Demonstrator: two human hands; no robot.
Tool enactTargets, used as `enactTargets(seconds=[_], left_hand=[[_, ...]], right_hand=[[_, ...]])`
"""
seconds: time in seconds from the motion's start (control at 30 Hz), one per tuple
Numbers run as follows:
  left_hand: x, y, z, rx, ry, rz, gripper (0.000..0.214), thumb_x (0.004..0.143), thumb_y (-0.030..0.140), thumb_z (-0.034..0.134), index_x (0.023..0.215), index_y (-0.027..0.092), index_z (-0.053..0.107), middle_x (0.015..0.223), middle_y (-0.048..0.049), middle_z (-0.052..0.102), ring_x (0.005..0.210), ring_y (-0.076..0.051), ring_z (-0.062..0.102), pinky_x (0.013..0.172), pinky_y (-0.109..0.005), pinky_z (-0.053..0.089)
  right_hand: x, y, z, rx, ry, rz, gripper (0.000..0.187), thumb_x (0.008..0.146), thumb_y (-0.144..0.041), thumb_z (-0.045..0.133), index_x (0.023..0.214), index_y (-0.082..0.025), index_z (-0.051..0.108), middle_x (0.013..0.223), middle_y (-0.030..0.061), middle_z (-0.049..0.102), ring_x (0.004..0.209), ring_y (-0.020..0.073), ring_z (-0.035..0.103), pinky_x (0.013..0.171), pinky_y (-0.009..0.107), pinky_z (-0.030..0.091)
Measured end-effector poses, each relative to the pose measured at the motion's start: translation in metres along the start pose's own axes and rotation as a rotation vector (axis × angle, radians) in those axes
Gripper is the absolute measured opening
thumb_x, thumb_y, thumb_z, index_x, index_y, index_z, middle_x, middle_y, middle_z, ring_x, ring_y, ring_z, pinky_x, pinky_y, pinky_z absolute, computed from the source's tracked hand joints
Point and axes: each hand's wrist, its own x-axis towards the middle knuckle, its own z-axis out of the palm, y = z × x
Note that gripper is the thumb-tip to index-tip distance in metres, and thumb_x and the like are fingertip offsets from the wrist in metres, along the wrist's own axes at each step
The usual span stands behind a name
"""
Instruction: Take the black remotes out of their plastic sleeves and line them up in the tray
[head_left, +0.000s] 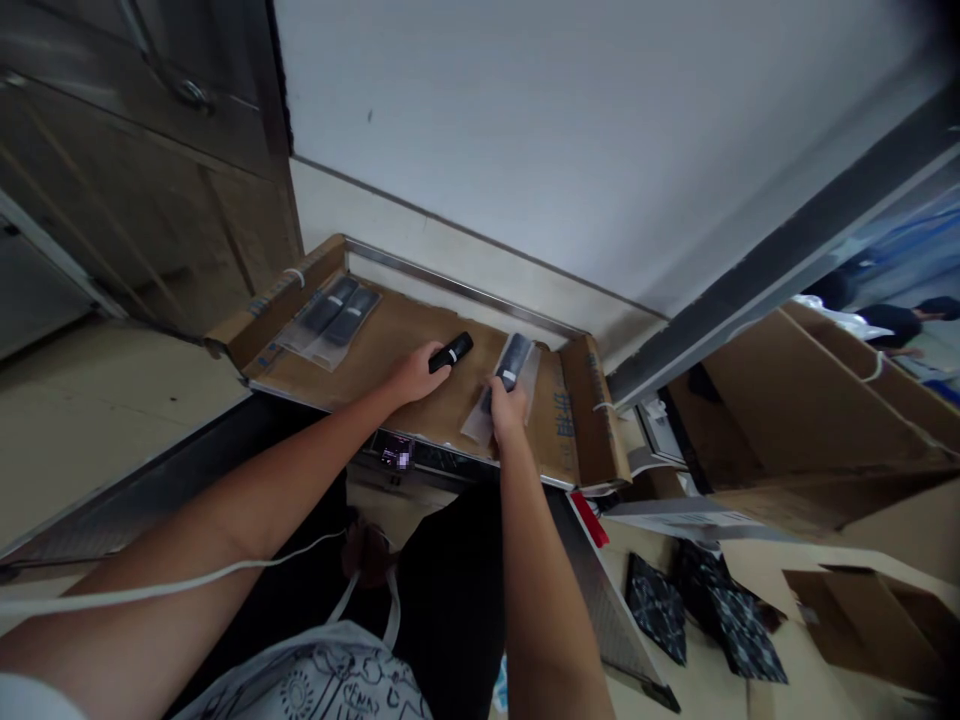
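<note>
My left hand (414,374) is closed round a small black remote-like device (451,352), held just above a flat brown cardboard sheet (390,335). To its right, my right hand (507,404) grips a second black device in a clear plastic sleeve (511,362) that lies on the cardboard. At the sheet's far left lie two more bagged black devices (339,312), side by side, untouched.
The cardboard rests on a metal-edged bench (450,285) against a white wall. Open cardboard boxes (795,410) stand to the right. Dark patterned bags (697,600) lie on the floor below them. A white cable (187,580) crosses my left arm. Another person's arm (889,320) shows far right.
</note>
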Motion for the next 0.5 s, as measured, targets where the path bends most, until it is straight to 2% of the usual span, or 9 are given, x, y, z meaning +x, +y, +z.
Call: enactTargets(seconds=[0.07, 0.2, 0.33, 0.5], left_hand=[[0.000, 0.001, -0.001, -0.030, 0.008, -0.002, 0.039, 0.086, 0.032, 0.064, 0.122, 0.018, 0.063, 0.117, -0.0098, 0.070, 0.107, -0.026, 0.066, 0.097, -0.041, 0.050], [-0.001, 0.002, -0.004, -0.085, 0.010, -0.026, 0.036, 0.085, 0.030, 0.065, 0.119, 0.016, 0.064, 0.104, -0.0093, 0.072, 0.096, -0.024, 0.067, 0.092, -0.038, 0.052], [-0.002, 0.003, -0.005, -0.052, 0.014, -0.036, 0.035, 0.085, 0.032, 0.066, 0.117, 0.018, 0.065, 0.101, -0.0079, 0.072, 0.093, -0.023, 0.067, 0.088, -0.037, 0.052], [-0.002, 0.005, -0.005, -0.023, 0.006, -0.045, 0.035, 0.087, 0.034, 0.063, 0.119, 0.018, 0.064, 0.102, -0.0078, 0.072, 0.093, -0.023, 0.067, 0.087, -0.037, 0.052]], right_hand=[[0.008, 0.001, 0.008, -0.141, 0.086, -0.086, 0.038, 0.071, -0.048, 0.068, 0.093, -0.017, 0.067, 0.088, 0.0086, 0.073, 0.087, 0.0272, 0.069, 0.083, 0.037, 0.054], [0.025, -0.002, 0.009, -0.254, 0.118, -0.206, 0.034, 0.073, -0.041, 0.064, 0.094, -0.014, 0.067, 0.101, 0.0145, 0.070, 0.098, 0.0285, 0.066, 0.093, 0.039, 0.051], [0.027, -0.004, 0.003, -0.354, 0.175, -0.222, 0.037, 0.074, -0.040, 0.063, 0.098, -0.012, 0.066, 0.117, 0.0202, 0.065, 0.110, 0.0312, 0.063, 0.102, 0.042, 0.046], [0.011, 0.003, -0.001, -0.413, 0.283, -0.207, 0.035, 0.077, -0.039, 0.059, 0.099, -0.012, 0.065, 0.112, 0.0215, 0.066, 0.110, 0.0337, 0.062, 0.103, 0.045, 0.045]])
